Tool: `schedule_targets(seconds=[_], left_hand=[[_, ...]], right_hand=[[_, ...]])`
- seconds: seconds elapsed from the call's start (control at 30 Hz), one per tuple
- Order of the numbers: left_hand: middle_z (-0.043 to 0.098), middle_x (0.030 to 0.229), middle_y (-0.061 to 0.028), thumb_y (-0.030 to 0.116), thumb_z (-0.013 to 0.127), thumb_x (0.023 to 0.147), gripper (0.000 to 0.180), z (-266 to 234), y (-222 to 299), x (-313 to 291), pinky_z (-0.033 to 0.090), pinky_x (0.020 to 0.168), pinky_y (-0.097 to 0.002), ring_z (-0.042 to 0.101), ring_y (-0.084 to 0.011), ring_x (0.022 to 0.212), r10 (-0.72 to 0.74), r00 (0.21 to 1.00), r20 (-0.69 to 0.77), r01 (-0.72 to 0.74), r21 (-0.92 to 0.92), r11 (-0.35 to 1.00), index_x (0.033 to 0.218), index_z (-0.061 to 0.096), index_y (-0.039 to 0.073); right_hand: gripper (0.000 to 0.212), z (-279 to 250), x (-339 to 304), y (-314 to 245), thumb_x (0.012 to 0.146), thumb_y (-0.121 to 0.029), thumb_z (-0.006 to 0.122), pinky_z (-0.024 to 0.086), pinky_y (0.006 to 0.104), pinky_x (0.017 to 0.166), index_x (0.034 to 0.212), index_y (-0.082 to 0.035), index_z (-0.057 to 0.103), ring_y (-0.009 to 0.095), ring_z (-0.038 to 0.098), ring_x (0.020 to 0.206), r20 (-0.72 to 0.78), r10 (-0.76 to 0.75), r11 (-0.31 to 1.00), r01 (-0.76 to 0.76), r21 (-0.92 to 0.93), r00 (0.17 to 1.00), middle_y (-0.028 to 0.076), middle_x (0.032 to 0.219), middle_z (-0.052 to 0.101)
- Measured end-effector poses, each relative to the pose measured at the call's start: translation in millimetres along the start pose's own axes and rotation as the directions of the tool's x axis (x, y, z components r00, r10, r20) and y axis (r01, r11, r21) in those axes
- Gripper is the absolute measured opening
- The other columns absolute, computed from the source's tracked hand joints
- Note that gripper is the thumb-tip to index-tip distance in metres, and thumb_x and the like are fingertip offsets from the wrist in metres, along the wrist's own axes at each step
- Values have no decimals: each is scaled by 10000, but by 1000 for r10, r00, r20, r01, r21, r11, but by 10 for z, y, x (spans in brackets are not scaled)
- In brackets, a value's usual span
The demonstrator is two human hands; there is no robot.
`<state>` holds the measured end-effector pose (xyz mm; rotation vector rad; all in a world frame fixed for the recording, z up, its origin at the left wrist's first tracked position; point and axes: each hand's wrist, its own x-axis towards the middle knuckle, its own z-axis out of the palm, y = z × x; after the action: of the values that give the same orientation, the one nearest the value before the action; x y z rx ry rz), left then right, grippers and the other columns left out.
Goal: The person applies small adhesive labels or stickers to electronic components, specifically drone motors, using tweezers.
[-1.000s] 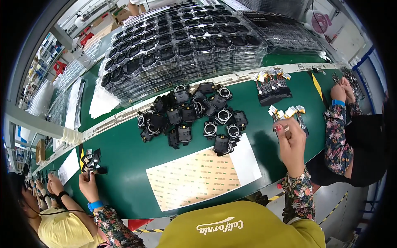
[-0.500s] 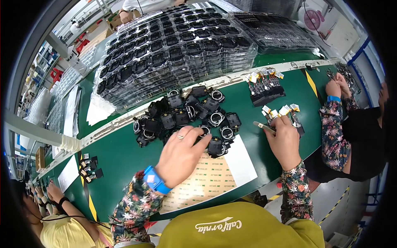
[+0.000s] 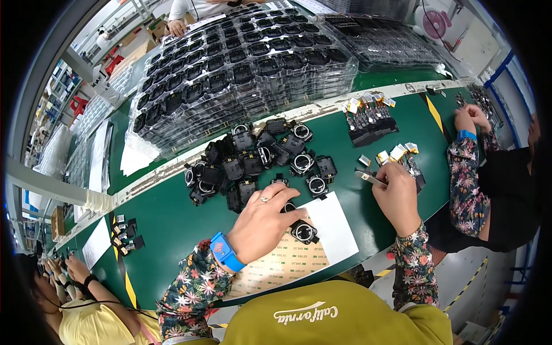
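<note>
My left hand reaches over a tan backing sheet. Its thumb and fingers curve around a black housing, partly hidden by them. Just below the thumb, another black housing with a silver ring lies on the sheet. Closed around a slim pale metal tool, which looks like tweezers, my right hand rests by a cluster of small silver-and-yellow battery-like parts. One such part sits apart, left of that cluster. Beyond my left hand is a pile of black housings, several with silver rings.
Stacked clear trays of black housings line the far side. Another battery-part cluster lies at the back right. White paper adjoins the tan sheet. Co-workers' hands appear at the right, the left and the far side.
My left hand has drawn the black housings from the pile's near edge toward me, onto the tan sheet. My right hand has barely shifted; one battery-like part now lies separate from its cluster.
</note>
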<state>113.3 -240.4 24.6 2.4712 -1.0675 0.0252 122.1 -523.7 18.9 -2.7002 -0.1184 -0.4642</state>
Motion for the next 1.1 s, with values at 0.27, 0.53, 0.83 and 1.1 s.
schedule_targets(seconds=[0.27, 0.53, 0.83, 1.1], left_hand=[[588, 993, -117, -51, 585, 726, 296, -148, 22, -234, 459, 789, -358, 572, -280, 933, -178, 982, -69, 150, -298, 943, 1000, 646, 43], [612, 848, -61, -62, 496, 844, 206, -213, 23, -388, 469, 589, -230, 613, -124, 732, -510, 810, 289, 388, -917, 95, 1031, 562, -4], [615, 861, -46, -62, 501, 841, 239, -39, -48, -495, 451, 521, -194, 603, -88, 677, -444, 803, 399, 441, -897, -9, 1069, 551, -8], [629, 862, -53, -43, 532, 836, 305, -124, -7, -460, 446, 528, -188, 560, -55, 646, -365, 826, 431, 443, -895, -54, 1138, 554, -8]], right_hand=[[140, 19, -106, -179, 668, 13, 636, 473, 362, 555, 804, 9, 602, 320, 593, 625, 14, -83, 995, 84, -46, 996, 149, 755, 593], [73, -4, -56, -224, 782, 33, 584, 471, 290, 542, 852, 14, 583, 172, 615, 623, 156, 85, 923, -136, 361, 984, 86, 753, 624], [56, 190, -249, -831, 842, 9, 572, 483, 228, 547, 894, 8, 591, 101, 597, 679, 443, -49, 357, -398, 845, 895, 82, 824, 634], [428, 43, -286, -1005, 730, -9, 639, 507, 283, 544, 1150, -81, 601, 194, 594, 658, 232, -697, 691, 549, 471, 678, 96, 820, 576]])
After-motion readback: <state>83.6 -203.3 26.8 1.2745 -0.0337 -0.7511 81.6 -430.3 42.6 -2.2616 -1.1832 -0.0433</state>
